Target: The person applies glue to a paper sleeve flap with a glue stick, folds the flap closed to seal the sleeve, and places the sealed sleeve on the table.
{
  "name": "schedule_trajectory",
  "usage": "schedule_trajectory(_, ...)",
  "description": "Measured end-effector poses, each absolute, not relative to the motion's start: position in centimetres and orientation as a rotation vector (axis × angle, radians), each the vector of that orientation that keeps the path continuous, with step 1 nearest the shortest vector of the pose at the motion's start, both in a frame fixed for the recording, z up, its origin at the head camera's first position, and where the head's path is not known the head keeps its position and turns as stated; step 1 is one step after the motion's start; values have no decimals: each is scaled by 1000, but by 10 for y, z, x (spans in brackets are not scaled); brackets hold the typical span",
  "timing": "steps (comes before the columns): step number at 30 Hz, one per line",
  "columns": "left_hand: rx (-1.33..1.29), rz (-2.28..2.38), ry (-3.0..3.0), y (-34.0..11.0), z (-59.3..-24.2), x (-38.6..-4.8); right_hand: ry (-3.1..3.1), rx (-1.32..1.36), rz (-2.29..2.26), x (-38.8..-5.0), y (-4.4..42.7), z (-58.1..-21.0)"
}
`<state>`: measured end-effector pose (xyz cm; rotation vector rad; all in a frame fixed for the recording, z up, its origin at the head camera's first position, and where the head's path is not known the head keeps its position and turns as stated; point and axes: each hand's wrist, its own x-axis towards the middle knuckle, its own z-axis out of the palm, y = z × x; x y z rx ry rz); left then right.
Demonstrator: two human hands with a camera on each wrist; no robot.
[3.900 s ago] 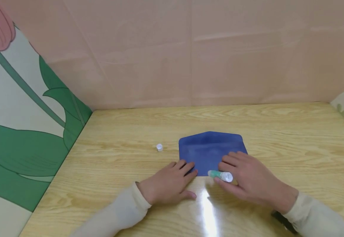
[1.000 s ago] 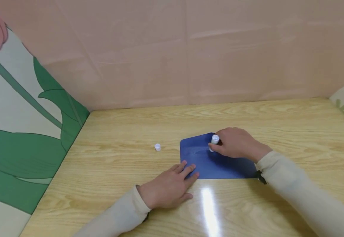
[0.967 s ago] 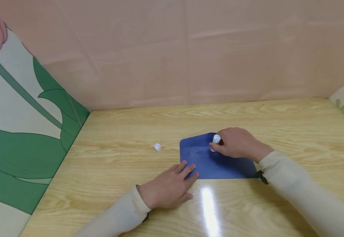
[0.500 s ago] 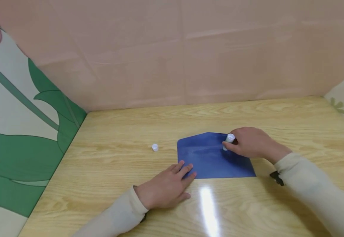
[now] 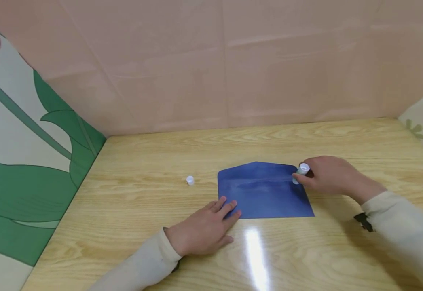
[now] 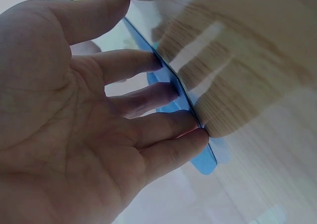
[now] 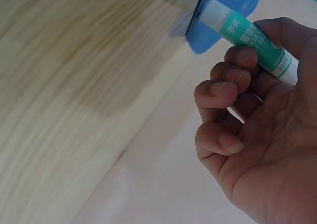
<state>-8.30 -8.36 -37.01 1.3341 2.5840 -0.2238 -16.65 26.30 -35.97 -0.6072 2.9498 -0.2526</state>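
A blue envelope (image 5: 262,198) lies on the wooden table with its flap opened out toward the back. My left hand (image 5: 206,230) rests with spread, straight fingers on its lower left corner; in the left wrist view the fingertips (image 6: 198,122) touch the blue paper. My right hand (image 5: 333,176) pinches a green and white glue stick (image 7: 255,40) between thumb and fingers. The stick stands tilted, its lower end against the envelope near the right end of the flap's fold. A white cap (image 5: 190,180) sits on the table left of the envelope.
The wooden table (image 5: 142,161) reaches back to a pinkish wall covering (image 5: 168,72). A panel with green leaves (image 5: 18,190) borders the left side. A bright light reflection lies on the table in front of the envelope.
From the envelope's near edge, my right hand has moved the glue stick up to the flap fold, then rightward along it to the right end. The left hand stays in place.
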Motion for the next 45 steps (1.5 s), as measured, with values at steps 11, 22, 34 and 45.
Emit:
schedule_trajectory(11, 1328, -205, 2573, -84, -368, -84, 2950, -568, -293, -165, 273, -360)
schedule_trajectory(22, 1338, -208, 2576, -82, -371, -83, 2971, -492, -386, -157, 278, -357)
schedule_trajectory(34, 1350, -224, 2592, -85, -372, -84, 2974, -629, -475, -158, 238, -348)
schedule_trajectory(45, 1363, -210, 2590, -85, -373, -86, 2926, -862, -518, -164, 157, -351)
